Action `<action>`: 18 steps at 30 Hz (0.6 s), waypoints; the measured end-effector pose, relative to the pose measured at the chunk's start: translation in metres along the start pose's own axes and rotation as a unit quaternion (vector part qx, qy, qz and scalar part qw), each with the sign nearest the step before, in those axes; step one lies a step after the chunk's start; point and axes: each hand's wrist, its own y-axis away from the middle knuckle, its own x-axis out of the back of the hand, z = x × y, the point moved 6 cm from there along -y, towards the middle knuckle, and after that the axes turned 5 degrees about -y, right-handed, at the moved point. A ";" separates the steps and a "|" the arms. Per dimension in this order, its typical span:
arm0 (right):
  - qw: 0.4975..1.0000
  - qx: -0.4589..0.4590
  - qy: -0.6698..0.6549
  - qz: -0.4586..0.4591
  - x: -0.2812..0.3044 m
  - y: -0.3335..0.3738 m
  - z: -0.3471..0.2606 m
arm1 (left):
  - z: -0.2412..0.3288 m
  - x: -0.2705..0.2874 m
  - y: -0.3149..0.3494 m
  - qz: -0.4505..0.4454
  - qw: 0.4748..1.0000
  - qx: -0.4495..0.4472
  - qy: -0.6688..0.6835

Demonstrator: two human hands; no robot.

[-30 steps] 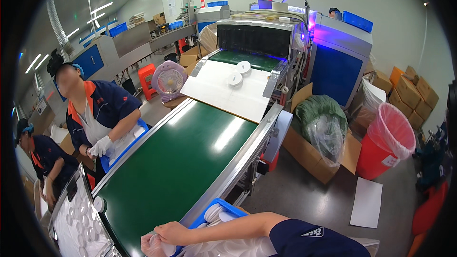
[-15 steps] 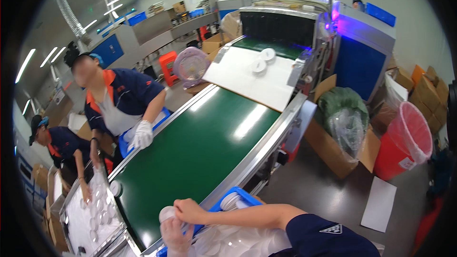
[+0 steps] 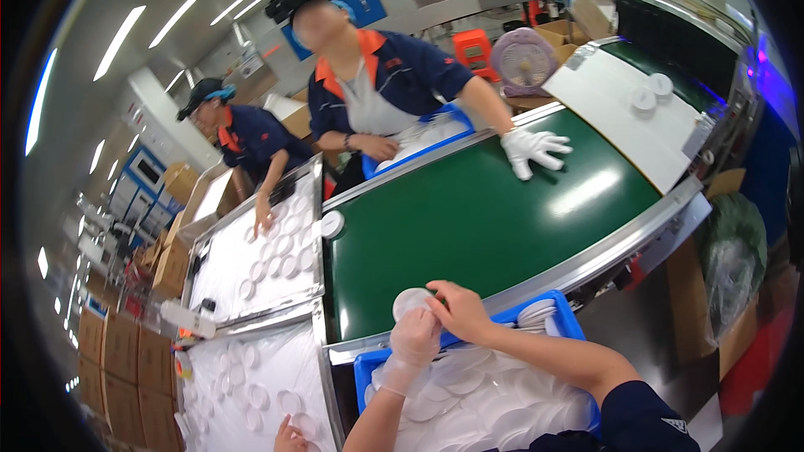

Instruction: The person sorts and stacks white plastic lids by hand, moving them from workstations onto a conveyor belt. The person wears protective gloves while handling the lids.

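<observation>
Over the near edge of a green conveyor belt (image 3: 469, 234), a white round disc (image 3: 409, 301) stands in my two hands. My left hand (image 3: 415, 339), in a see-through glove, is closed on its lower part. The bare fingers of my right hand (image 3: 459, 311) are bent and pinch at its right edge; their tips are partly hidden. Below my hands a blue bin (image 3: 578, 326) is full of loose white discs (image 3: 494, 398). A stack of white discs (image 3: 536, 314) stands on edge at the bin's far right corner.
Across the belt a co-worker spreads a white-gloved hand (image 3: 534, 151) over it. Another person's hand (image 3: 264, 216) touches white round pieces on a table (image 3: 226, 285). A third hand (image 3: 289, 437) is at lower left. Two white rounds (image 3: 644, 100) lie on a white board (image 3: 615, 121).
The view has swung left. The co-worker's gloved hand has moved out over the belt with fingers spread. My hands stay together at the disc.
</observation>
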 end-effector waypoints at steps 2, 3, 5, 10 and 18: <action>0.999 0.044 -0.012 -0.013 0.000 -0.001 -0.012 | 0.002 0.008 0.000 0.051 0.998 -0.045 0.014; 0.996 0.082 -0.019 -0.012 0.002 -0.002 -0.019 | 0.002 0.009 0.001 0.025 0.999 -0.041 -0.020; 0.992 0.122 -0.003 -0.038 0.001 -0.007 -0.023 | -0.002 0.005 0.000 0.026 0.998 -0.042 -0.035; 0.980 0.134 0.107 -0.100 -0.027 -0.005 -0.008 | -0.018 0.002 0.013 0.035 0.999 -0.021 0.017; 0.972 0.091 0.136 -0.168 -0.015 -0.003 0.026 | -0.012 -0.030 0.015 0.129 0.955 0.038 0.264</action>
